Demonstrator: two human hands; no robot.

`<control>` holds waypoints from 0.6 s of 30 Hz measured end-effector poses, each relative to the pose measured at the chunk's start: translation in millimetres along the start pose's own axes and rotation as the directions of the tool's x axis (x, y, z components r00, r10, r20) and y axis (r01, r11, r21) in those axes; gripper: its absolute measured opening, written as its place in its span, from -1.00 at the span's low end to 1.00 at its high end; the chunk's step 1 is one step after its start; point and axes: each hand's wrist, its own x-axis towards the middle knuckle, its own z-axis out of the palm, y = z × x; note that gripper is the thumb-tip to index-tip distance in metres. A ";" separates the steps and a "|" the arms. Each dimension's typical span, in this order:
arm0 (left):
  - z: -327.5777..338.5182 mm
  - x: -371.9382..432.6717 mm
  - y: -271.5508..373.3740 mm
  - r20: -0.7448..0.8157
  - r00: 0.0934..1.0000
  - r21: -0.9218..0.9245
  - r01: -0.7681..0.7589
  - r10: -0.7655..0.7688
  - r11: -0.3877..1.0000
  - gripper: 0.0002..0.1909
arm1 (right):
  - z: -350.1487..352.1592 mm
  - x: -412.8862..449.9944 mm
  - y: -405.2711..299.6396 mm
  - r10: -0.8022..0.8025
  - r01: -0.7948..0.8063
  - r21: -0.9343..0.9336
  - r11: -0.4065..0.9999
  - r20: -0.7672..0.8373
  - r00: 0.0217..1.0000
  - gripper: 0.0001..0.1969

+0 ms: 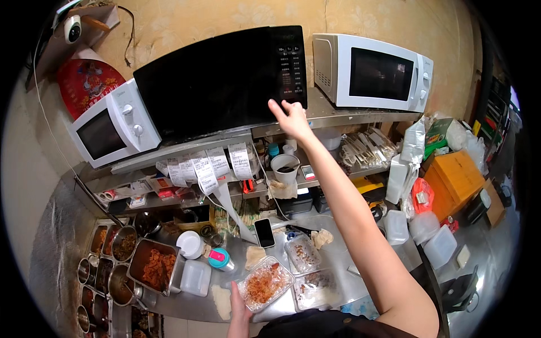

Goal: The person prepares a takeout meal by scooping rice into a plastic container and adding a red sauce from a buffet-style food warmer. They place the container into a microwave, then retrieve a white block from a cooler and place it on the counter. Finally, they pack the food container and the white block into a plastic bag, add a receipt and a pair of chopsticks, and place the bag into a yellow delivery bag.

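My left hand (239, 303) grips the left edge of a clear plastic container (265, 284) with orange-brown crumbly food in it. My right hand (292, 117) is raised to the lower right corner of a black microwave (211, 80), just below its button panel (291, 63). Thumb and forefinger are spread, the other fingers look curled, and nothing is held. Whether the fingertips touch the microwave is hard to tell. Beside the held container lie two more clear containers, one with brown bits (303, 253) and one with pale and brown food (317, 289).
White microwaves (372, 72) (114, 124) flank the black one on the metal shelf. Printed paper slips (206, 171) hang below. A smartphone (264, 233), a blue-lidded cup (220, 258) and a metal pan of red-brown food (156, 266) stand on the counter. An orange box (454, 181) is at right.
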 end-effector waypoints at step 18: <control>-2.0 -36.9 24.2 0.020 0.999 -0.043 -0.025 0.026 0.999 -0.23 | 69.7 35.9 -83.6 -0.228 0.233 -0.169 0.958 0.050 0.972 -0.63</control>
